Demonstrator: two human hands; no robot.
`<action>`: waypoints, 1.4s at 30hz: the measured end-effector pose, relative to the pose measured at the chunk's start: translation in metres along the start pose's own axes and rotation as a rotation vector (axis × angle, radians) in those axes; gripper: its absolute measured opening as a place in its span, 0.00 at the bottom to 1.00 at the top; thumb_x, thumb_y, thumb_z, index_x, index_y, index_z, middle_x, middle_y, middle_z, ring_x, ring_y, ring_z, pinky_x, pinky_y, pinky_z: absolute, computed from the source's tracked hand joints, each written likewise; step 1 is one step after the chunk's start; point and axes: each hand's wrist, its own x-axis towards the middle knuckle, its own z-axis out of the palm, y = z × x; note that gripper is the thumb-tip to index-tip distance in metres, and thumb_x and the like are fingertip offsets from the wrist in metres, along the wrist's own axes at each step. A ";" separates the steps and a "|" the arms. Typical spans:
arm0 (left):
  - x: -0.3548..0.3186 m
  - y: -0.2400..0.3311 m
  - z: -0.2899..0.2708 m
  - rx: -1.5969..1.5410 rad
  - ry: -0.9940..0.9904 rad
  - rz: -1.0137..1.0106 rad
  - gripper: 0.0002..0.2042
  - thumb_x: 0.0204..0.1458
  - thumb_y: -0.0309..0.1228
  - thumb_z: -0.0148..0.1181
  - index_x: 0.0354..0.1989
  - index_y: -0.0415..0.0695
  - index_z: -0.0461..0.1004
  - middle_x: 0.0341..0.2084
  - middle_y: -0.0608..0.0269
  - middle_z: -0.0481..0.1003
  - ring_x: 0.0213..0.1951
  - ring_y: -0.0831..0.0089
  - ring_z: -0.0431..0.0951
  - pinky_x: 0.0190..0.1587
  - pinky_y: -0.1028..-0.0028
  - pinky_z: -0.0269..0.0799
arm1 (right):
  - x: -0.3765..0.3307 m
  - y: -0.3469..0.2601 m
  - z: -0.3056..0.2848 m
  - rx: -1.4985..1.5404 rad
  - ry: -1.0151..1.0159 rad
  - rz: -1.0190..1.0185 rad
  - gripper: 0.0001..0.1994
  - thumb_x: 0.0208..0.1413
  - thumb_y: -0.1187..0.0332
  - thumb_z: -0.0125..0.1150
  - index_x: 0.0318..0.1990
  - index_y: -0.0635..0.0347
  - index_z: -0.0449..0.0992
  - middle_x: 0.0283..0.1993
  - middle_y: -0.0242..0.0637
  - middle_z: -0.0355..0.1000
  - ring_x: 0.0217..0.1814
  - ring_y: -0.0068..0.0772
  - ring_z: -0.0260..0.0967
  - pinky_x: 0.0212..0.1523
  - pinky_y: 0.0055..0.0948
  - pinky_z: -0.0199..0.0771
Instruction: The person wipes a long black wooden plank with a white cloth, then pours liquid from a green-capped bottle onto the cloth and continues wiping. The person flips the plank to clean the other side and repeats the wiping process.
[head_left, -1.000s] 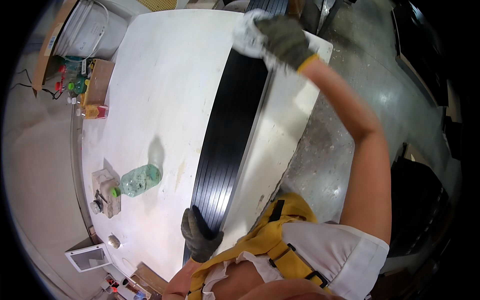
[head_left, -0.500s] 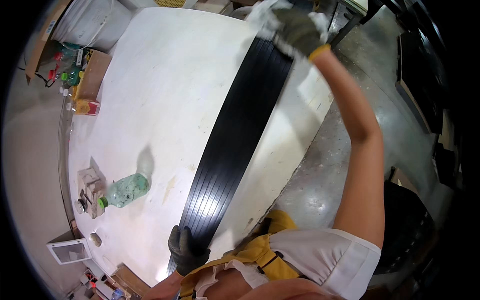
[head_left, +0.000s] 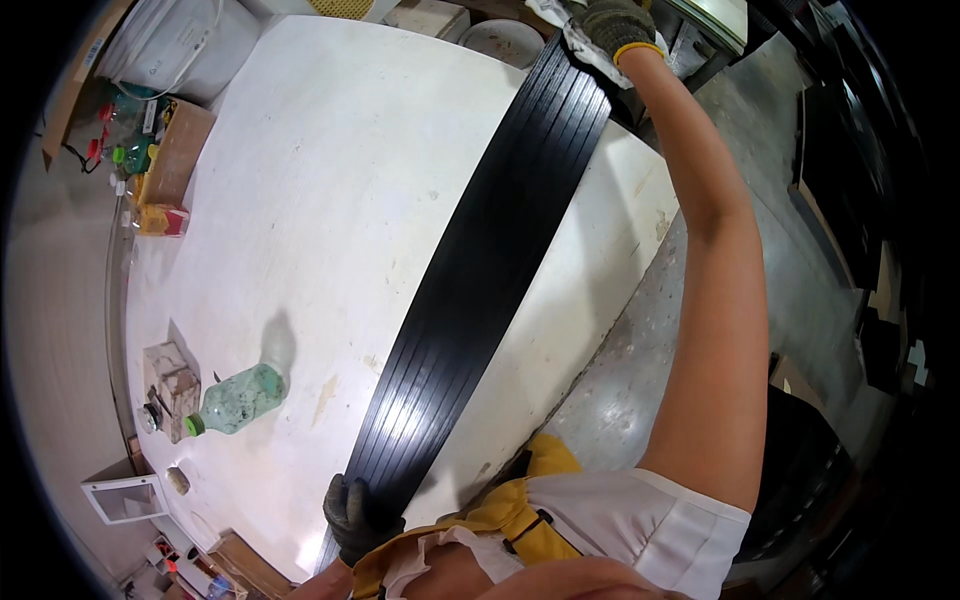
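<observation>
A long black grooved board lies across the white table, running from my body to the far right. My left hand, in a dark glove, holds the board's near end, with its fingers at the left edge. At the far end my right hand, in a dark glove with a yellow cuff, grips a crumpled white cloth against the board. The upper frame edge cuts off part of that hand. To the left, a translucent green bottle with a green cap lies on its side.
Beside the bottle is a worn block. A white bucket and a cardboard box with several bottles stand at the far left. Along the table's right side runs grey floor. A round dish sits beyond the far edge.
My right hand has moved farther away with the cloth, to the board's far end, baring more of its surface. My left hand stays at the near end. The whole view has shifted slightly.
</observation>
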 end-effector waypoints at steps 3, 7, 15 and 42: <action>-0.003 0.003 0.003 0.027 0.001 -0.020 0.52 0.27 0.46 0.77 0.66 0.45 0.60 0.62 0.35 0.60 0.56 0.39 0.66 0.55 0.47 0.65 | 0.044 0.025 0.059 0.165 0.059 -0.019 0.18 0.59 0.55 0.52 0.54 0.45 0.78 0.55 0.40 0.77 0.56 0.50 0.75 0.54 0.44 0.74; -0.009 0.005 0.012 -0.082 -0.025 -0.140 0.49 0.30 0.45 0.74 0.66 0.46 0.60 0.61 0.36 0.60 0.56 0.39 0.67 0.54 0.47 0.66 | 0.075 0.051 0.062 -0.461 -0.200 0.206 0.14 0.58 0.56 0.55 0.45 0.44 0.84 0.53 0.39 0.78 0.57 0.44 0.76 0.51 0.51 0.76; 0.005 0.018 -0.002 0.037 0.006 -0.060 0.43 0.40 0.48 0.69 0.65 0.42 0.60 0.59 0.35 0.61 0.54 0.40 0.67 0.52 0.49 0.66 | -0.092 0.023 0.013 0.131 0.098 -0.507 0.25 0.57 0.50 0.59 0.57 0.54 0.75 0.60 0.41 0.71 0.64 0.45 0.65 0.62 0.41 0.64; 0.012 0.018 0.003 -0.005 0.026 -0.055 0.44 0.40 0.46 0.70 0.66 0.42 0.60 0.60 0.32 0.60 0.54 0.37 0.66 0.52 0.47 0.66 | 0.020 0.045 0.000 0.241 -0.061 -0.107 0.26 0.60 0.48 0.54 0.58 0.57 0.74 0.60 0.52 0.71 0.64 0.53 0.65 0.65 0.40 0.62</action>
